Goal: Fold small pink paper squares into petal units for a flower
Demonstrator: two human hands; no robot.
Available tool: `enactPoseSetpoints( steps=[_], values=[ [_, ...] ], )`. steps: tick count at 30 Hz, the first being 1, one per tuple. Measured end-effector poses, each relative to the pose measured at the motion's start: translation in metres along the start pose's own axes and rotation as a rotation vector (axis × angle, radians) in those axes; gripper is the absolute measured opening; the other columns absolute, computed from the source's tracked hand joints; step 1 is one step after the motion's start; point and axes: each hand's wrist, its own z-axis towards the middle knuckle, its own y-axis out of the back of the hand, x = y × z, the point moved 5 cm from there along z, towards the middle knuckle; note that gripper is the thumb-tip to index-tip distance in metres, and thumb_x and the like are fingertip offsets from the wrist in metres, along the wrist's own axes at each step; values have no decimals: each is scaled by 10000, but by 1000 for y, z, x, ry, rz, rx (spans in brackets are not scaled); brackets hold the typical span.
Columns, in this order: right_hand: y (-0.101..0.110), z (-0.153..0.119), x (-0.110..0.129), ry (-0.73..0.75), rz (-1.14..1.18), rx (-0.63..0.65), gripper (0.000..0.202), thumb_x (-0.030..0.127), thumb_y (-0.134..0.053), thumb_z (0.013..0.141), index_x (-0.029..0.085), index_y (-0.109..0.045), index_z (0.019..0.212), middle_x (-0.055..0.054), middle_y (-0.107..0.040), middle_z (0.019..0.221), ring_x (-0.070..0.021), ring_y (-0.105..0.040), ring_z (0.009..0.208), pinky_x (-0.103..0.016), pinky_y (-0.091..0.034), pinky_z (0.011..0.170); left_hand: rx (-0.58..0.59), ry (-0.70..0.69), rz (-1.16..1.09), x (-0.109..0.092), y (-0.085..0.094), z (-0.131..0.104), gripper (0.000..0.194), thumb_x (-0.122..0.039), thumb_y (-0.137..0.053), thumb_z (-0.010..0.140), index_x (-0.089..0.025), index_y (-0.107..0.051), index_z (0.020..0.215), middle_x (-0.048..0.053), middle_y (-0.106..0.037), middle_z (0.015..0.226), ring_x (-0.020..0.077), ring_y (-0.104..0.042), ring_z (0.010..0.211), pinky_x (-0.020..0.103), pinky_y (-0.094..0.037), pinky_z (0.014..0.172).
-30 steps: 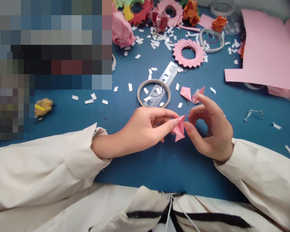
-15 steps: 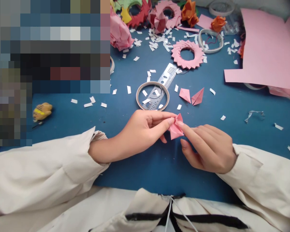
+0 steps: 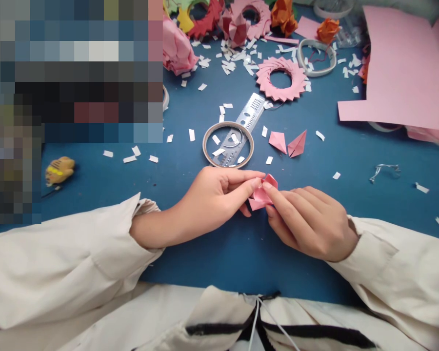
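Observation:
A small folded pink paper piece (image 3: 262, 194) is between my two hands near the middle of the view. My left hand (image 3: 219, 197) pinches its upper left part between thumb and fingers. From the right, my right hand (image 3: 310, 219) has its index fingertip on the piece and its thumb at the lower edge. Just beyond lie two loose folded pink pieces, one kite-shaped (image 3: 278, 142) and one pointed (image 3: 297, 144). Left of them, a roll of tape (image 3: 206, 150) lies over a clear ruler (image 3: 251, 113).
Farther back are a pink paper ring (image 3: 261, 75), a white tape roll (image 3: 300, 61) and orange paper flowers (image 3: 328, 30). Large pink sheets (image 3: 406, 73) cover the back right. Bent clear pieces (image 3: 385, 169) lie at right, a yellow toy (image 3: 60, 170) at left. White paper scraps are scattered about.
The pink piece has been turned and its folds look more open. My right thumb has moved in from below to its lower edge. The view has shifted slightly.

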Motion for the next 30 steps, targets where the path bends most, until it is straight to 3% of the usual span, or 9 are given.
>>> enactPoseSetpoints(
  steps=[5, 12, 16, 19, 23, 25, 30],
  values=[
    [0, 0, 1, -8, -5, -4, 355, 136, -625, 790, -24, -551, 1098, -65, -678, 700, -133, -572, 548, -291, -425, 482, 17, 19, -19, 2, -1, -1, 208, -241, -585, 848, -157, -707, 994, -23, -691, 701, 56, -615, 584, 108, -534, 574],
    [1, -1, 0, -13, -26, -16, 415, 141, -590, 813, -4, -501, 1192, -28, -655, 658, -118, -542, 518, -277, -413, 477, 29, 16, -27, 0, -1, -1, 226, -227, -541, 872, -106, -701, 976, 10, -695, 738, 76, -633, 602, 134, -548, 569],
    [1, -2, -1, -18, -17, -27, 380, 136, -614, 797, -29, -536, 1130, -42, -646, 639, -122, -536, 519, -276, -418, 481, 21, 14, 79, 0, 1, 0, 294, -245, -475, 897, -71, -662, 1043, 44, -700, 757, 106, -640, 565, 191, -547, 549],
    [-1, -2, -1, -13, -12, -2, 357, 149, -620, 797, -26, -556, 1101, -47, -651, 667, -121, -542, 538, -278, -423, 489, -17, -152, 398, -2, 3, -1, 286, -233, -463, 896, -105, -659, 1061, 16, -685, 685, 101, -620, 544, 186, -495, 528],
    [-2, -2, -1, -16, -7, 19, 365, 151, -593, 815, -19, -537, 1132, -44, -647, 682, -124, -544, 549, -283, -420, 493, -95, -500, 797, -9, 1, -7, 249, -155, -470, 878, -159, -651, 1049, 32, -717, 906, 126, -659, 769, 190, -467, 656],
    [-3, -2, -1, -15, 9, 21, 360, 142, -589, 816, -21, -535, 1131, -44, -644, 669, -125, -538, 545, -283, -421, 502, -115, -559, 879, -8, 1, -9, 239, -158, -470, 881, -163, -639, 1049, 26, -715, 884, 107, -643, 702, 187, -441, 618],
    [-3, -4, -4, -72, 62, 18, 352, 122, -570, 823, 9, -525, 1153, -33, -626, 653, -117, -512, 548, -267, -425, 527, -143, -587, 957, -7, 1, -8, 262, -261, -530, 855, -135, -618, 1067, -27, -618, 602, 81, -502, 483, 202, -367, 503]
  ],
)
